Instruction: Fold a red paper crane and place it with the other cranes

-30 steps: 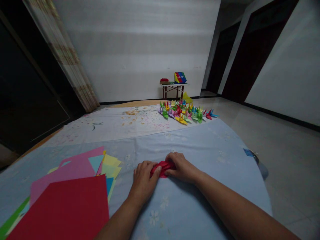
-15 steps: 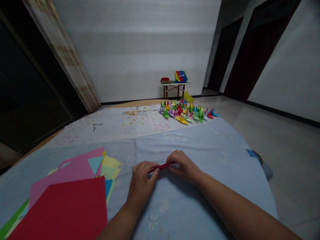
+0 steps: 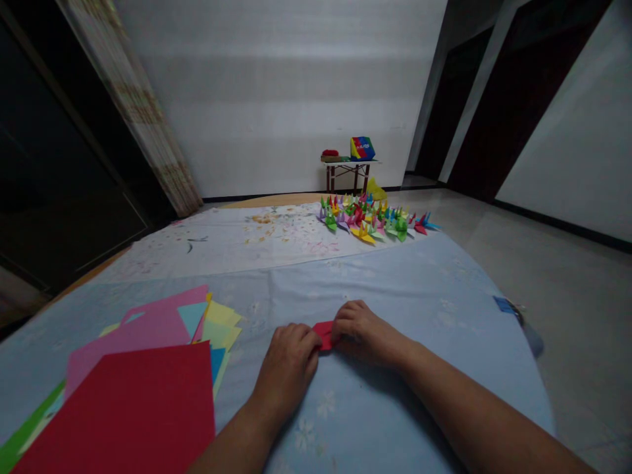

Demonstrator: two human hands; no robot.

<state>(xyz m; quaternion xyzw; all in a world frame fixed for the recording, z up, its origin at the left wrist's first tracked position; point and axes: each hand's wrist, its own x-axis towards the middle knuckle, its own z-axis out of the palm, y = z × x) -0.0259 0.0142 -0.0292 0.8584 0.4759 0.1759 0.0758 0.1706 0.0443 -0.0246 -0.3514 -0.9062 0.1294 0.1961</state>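
A small folded piece of red paper [image 3: 324, 335] lies between my two hands, over the light blue cloth in the middle of the table. My left hand [image 3: 292, 355] grips its left end, fingers bent over the edge. At the other end, my right hand [image 3: 361, 332] pinches the paper, its fingertips curled and partly covering it. The paper's broad face is turned up, with a crease line visible near its middle. Both ends of the paper are hidden under fingers.
Left of my hands lie loose coloured sheets, a large red sheet [image 3: 128, 408] on top and a pink sheet [image 3: 143, 329] beneath. Several folded paper cranes [image 3: 365, 220] stand at the table's far right. Behind is a small table [image 3: 351, 163] bearing a colourful box [image 3: 362, 149].
The red folded paper was seen nearly edge-on as a thin strip; now its flat face shows upward. My hands have turned it and stay close together. The view has shifted slightly.
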